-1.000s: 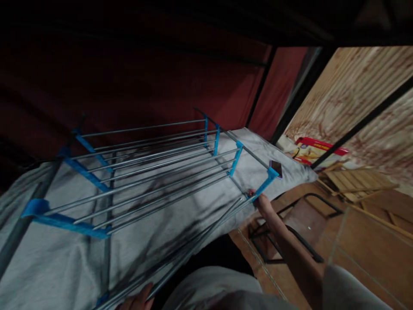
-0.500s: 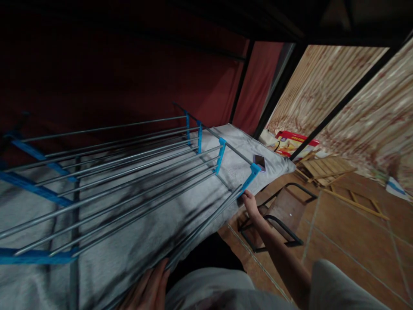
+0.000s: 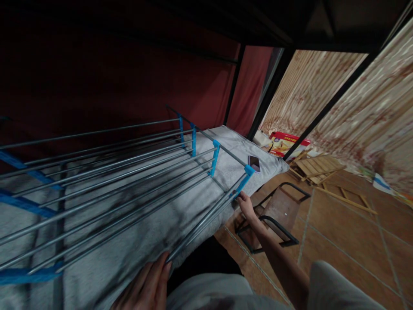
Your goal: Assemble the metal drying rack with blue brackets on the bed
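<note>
A drying rack (image 3: 129, 172) of grey metal rods with blue plastic brackets lies across the pale blanket. At its near right corner my right hand (image 3: 245, 206) is closed around the lower end of a blue bracket (image 3: 242, 183), where several loose-angled rods (image 3: 203, 224) meet. These rods slant down toward me. My left hand (image 3: 145, 282) lies over their near ends, its fingers pressed together and closed on them; the rod ends under the palm are hidden. At the left, more blue brackets (image 3: 26, 204) carry the other ends of the parallel rods.
A phone (image 3: 254, 163) lies on the blanket (image 3: 222, 133) beyond the rack. To the right, a metal-framed chair (image 3: 279, 209) stands on the tiled floor (image 3: 335, 232). Wooden slatted pieces (image 3: 319, 168) and a red box (image 3: 284, 142) are farther back. Dark posts (image 3: 271, 94) frame the bed.
The view has shifted slightly, so the rack sits farther left in it. The slanting rods have spread a little apart near the bracket. Both hands keep their places on the rack.
</note>
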Tool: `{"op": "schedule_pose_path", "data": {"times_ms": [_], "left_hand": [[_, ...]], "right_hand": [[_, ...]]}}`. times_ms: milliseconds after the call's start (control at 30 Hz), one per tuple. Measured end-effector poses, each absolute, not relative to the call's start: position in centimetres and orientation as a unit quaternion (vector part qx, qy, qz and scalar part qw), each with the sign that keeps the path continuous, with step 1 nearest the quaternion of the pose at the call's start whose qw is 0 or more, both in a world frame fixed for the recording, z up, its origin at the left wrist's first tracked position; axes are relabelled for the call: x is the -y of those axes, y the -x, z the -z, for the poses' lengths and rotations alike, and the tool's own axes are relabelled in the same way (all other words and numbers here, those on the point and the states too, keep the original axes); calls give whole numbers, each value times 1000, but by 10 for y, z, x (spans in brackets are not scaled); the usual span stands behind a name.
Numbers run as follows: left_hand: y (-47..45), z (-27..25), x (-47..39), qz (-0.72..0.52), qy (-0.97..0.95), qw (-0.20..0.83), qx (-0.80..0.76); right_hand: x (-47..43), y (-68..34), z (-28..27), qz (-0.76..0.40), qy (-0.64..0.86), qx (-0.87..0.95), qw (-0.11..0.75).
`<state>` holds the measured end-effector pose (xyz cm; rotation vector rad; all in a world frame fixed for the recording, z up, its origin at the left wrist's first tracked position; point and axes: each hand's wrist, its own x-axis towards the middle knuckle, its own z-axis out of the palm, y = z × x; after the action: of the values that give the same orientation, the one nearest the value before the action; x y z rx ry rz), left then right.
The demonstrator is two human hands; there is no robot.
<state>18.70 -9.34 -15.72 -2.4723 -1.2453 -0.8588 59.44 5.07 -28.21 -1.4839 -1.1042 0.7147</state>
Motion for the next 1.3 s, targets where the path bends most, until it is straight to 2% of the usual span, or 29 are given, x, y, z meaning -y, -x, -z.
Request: {"op": "schedule_pose_path", "data": {"times_ms": [167,500,1033,1133,1300], "left_hand": [[-197,142,90,303,834,114,447],[-198,147,90,321,811,116,475],[-217,102,93,291,815,127,485],[-228,94,97,260,807,89,523],[-235,82,98,196,796,-6,572]], "right_hand": [[-50,-595,279,-296,625,475,544],[-52,-595,282,-289,633,473,540],[-47,-595,282,-286,641,484,522],[-38,-602,284,-305,636,498,504],[-39,-626,299,-274,663,527,456]]}}
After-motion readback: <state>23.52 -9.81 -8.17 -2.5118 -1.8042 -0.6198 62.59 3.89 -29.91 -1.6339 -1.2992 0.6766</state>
